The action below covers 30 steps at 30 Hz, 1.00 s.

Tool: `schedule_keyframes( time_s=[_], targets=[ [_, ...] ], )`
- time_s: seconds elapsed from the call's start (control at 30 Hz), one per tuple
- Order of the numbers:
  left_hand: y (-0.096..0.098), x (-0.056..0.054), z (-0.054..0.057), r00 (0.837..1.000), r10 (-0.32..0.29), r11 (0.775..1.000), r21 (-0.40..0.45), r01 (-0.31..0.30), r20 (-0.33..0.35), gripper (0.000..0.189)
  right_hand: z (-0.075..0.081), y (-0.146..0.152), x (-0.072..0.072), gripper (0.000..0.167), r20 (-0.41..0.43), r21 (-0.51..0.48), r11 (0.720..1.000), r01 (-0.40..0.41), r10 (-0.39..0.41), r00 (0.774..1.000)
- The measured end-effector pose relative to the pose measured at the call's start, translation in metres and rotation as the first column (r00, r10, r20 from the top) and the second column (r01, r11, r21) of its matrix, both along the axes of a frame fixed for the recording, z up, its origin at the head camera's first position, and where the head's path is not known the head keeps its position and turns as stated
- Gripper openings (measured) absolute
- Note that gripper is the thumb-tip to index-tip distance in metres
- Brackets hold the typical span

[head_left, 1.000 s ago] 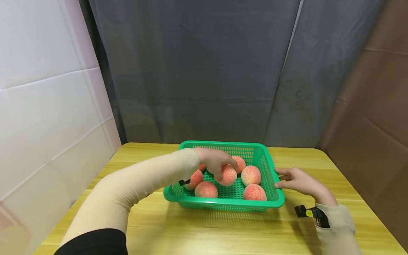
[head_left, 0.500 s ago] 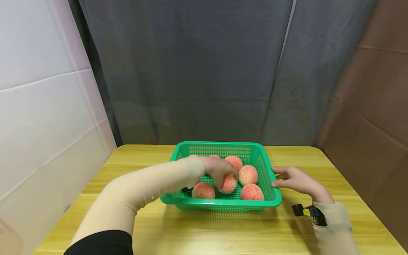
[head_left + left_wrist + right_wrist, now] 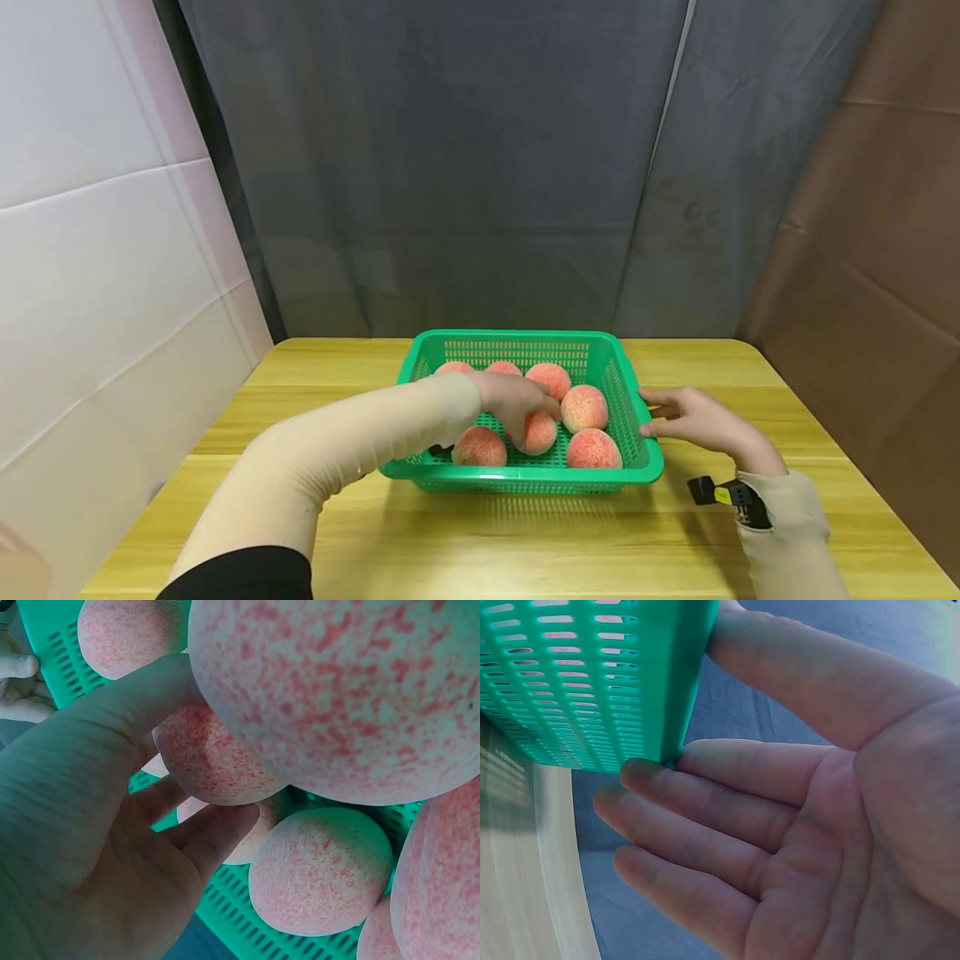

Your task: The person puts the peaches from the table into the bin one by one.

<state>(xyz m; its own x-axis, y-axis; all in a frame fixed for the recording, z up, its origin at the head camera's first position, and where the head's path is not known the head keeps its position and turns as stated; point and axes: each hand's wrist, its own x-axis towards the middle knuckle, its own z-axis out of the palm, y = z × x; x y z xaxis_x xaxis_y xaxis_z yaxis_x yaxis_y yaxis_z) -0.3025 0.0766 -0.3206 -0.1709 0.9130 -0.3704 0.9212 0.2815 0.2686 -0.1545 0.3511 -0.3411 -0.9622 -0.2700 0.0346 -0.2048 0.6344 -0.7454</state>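
My left hand reaches into a green plastic basket and holds a peach low in its middle. In the left wrist view, the thumb and fingers lie on either side of that speckled pink peach. Several more peaches surround it, one to its right and another to its left. At the basket's right side, my right hand touches the rim. Its thumb meets the green rim in the right wrist view, while the other fingers stretch out almost straight below.
The basket stands on a wooden table. A dark grey cloth hangs behind it, with a white cloth at left and a brown one at right. My left forearm crosses over the basket's left wall.
My left hand has lowered the peach a little to the basket's bottom, toward the front. My right hand has stayed at the rim. The head view has shifted slightly.
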Motion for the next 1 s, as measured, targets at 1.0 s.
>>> schedule_keyframes(
  time_s=[1.0],
  targets=[
    [-0.146,-0.025,0.038,0.815,0.579,0.754,0.396,-0.524,-0.024,0.064,-0.001,0.002,0.002,0.068,-0.004,-0.005,1.000,0.000,0.000,1.000]
  ],
)
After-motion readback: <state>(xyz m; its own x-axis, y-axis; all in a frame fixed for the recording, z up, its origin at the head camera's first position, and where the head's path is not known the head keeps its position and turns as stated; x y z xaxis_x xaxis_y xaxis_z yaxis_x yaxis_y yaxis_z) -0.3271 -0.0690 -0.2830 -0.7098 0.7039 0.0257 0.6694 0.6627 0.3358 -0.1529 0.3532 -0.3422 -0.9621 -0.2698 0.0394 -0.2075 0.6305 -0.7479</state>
